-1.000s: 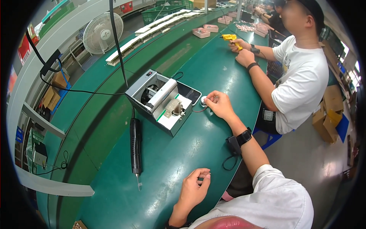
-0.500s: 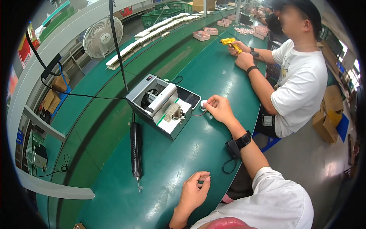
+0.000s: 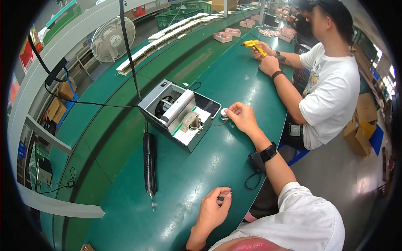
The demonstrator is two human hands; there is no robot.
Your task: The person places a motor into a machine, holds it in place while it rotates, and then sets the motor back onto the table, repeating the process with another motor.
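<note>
My right hand (image 3: 243,119) pinches a small round white-and-silver part (image 3: 225,113) between thumb and fingertips, at the table's surface. A thin red wire (image 3: 217,124) runs from it toward the grey box-shaped machine (image 3: 161,111). That machine has a red switch, a roller-like bar and a metal bracket (image 3: 191,121) on a white top plate. My left hand (image 3: 212,210) rests on the green table nearer to me, fingers loosely curled and thumb apart; I see nothing in it. A phone-like dark-screened device (image 3: 208,104) lies behind the machine, beside the round part.
A black electric screwdriver (image 3: 149,163) hangs left of the machine, bit downward. To the right, a co-worker (image 3: 328,79) holds a yellow glue gun (image 3: 255,47). Pink trays (image 3: 222,37), a white fan (image 3: 113,39) and long white strips (image 3: 159,48) stand farther back.
My right hand stays on the round part, with only a very slight shift. My left hand, the machine and the screwdriver look nearly the same; the co-worker's head has turned a little.
</note>
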